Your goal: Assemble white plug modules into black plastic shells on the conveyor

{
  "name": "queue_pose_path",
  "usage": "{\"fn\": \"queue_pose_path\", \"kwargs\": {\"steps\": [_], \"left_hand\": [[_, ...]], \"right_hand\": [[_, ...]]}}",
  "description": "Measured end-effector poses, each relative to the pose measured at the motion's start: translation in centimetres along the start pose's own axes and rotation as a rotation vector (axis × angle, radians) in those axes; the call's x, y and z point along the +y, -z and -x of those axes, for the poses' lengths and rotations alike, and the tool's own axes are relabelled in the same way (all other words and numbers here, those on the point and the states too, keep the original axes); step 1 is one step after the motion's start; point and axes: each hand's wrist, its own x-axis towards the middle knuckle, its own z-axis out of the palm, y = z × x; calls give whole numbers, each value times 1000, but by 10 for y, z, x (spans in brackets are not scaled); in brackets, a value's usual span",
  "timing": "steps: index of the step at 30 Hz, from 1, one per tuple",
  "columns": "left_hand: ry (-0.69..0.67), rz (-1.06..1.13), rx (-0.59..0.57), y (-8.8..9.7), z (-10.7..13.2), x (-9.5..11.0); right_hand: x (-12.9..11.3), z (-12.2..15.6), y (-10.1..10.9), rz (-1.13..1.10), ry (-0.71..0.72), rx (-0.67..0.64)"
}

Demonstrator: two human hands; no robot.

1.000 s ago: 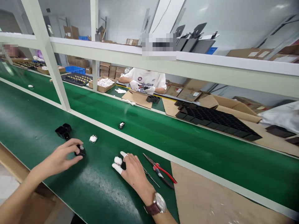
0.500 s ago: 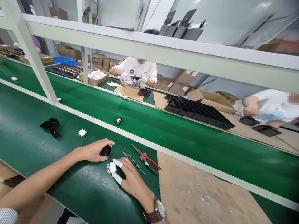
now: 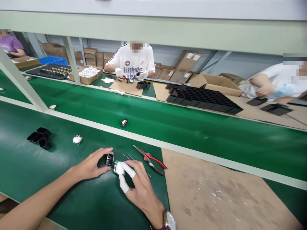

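- Head view: left hand grips a black case, left of the pliers.
- Right hand pinches the board, also left of the pliers.
- Case and board have drawn level, open end facing board: apparently lined up.

Illumination is bright and largely even, consistent with overhead light: the top face of the rail reads paler than its front. Soft, dull sheen lies on the counter near the left hand; shadows there are diffuse. A glint whitens the wristwatch. The hands are acceptably sharp. The person at the right edge appears soft and stretched; pixel blocks mask faces. The lower right corner darkens.
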Motion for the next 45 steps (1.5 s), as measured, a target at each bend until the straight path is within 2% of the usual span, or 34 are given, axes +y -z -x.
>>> {"fn": "queue_pose_path", "kwargs": {"steps": [3, 7, 23, 33, 39, 45], "left_hand": [[-75, -10, -19, -5, 1, 6], [-105, -20, -44, -6, 2, 10], [-99, -15, -89, -7, 3, 11], [-118, -21, -107, -10, 2, 12], [-32, 44, -139, -9, 2, 15], [6, 115, -116, -12, 3, 13]], "right_hand": [[-3, -2, 0, 69, 24, 11], [-4, -2, -3, 145, 35, -27], [-8, -1, -5, 173, 36, -64], [-10, -3, -3, 136, 14, -139], [-3, 2, -4, 17, 28, -131], [-2, 1, -6, 16, -37, -236]]}}
